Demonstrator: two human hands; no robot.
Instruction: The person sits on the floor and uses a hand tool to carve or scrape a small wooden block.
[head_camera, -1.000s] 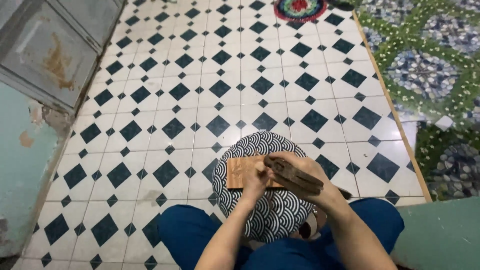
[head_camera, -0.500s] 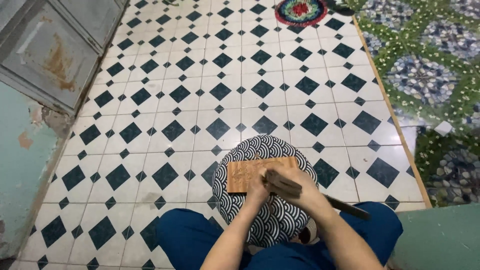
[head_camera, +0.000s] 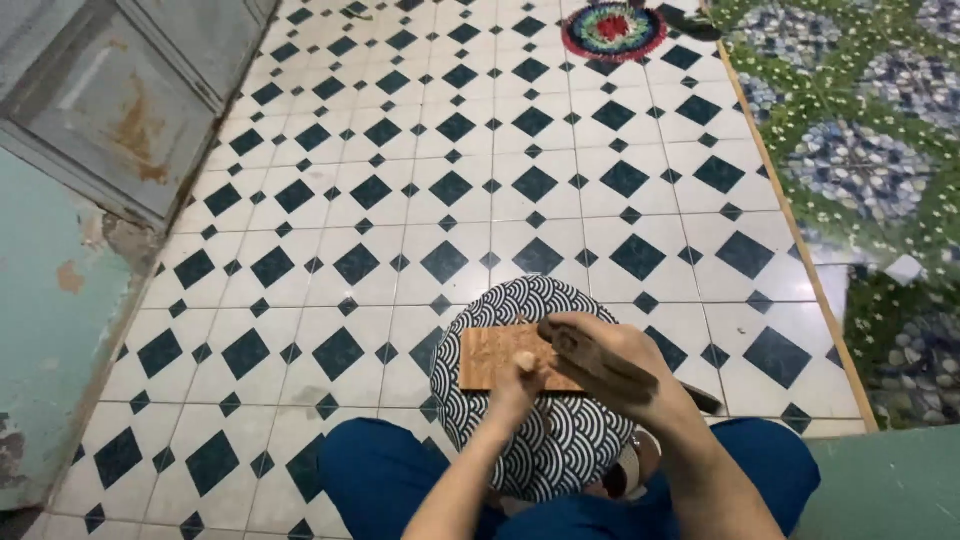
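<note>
Wood, pale brown and flat, lay across the top of a round cushion as the head camera looked down: the wooden board (head_camera: 497, 358) sat on the cushion (head_camera: 545, 400), whose cover carried a dark blue and white wave pattern, nearer its far edge than its near one. The cushion rested in the lap of a seated person in blue trousers (head_camera: 385, 480), at the near edge of the tiled floor (head_camera: 450, 190).

The left hand (head_camera: 520, 375) was curled closed against the near edge of the board, its thumb raised; what it pinched, if anything, could not be told. The right hand (head_camera: 600, 362) was wrapped around a dark, long tool (head_camera: 690, 395), fingers closed over the board's right end, with the tool's far end jutting out to the right past the cushion's rim.

The floor ran away in white tiles set with black diamonds. A worn grey metal door (head_camera: 110, 110) stood along its left edge beside a peeling green wall (head_camera: 50, 300). A round, many-coloured mat (head_camera: 613, 30) lay at the floor's far edge, and green patterned tiles (head_camera: 860, 150) bordered its right side.
</note>
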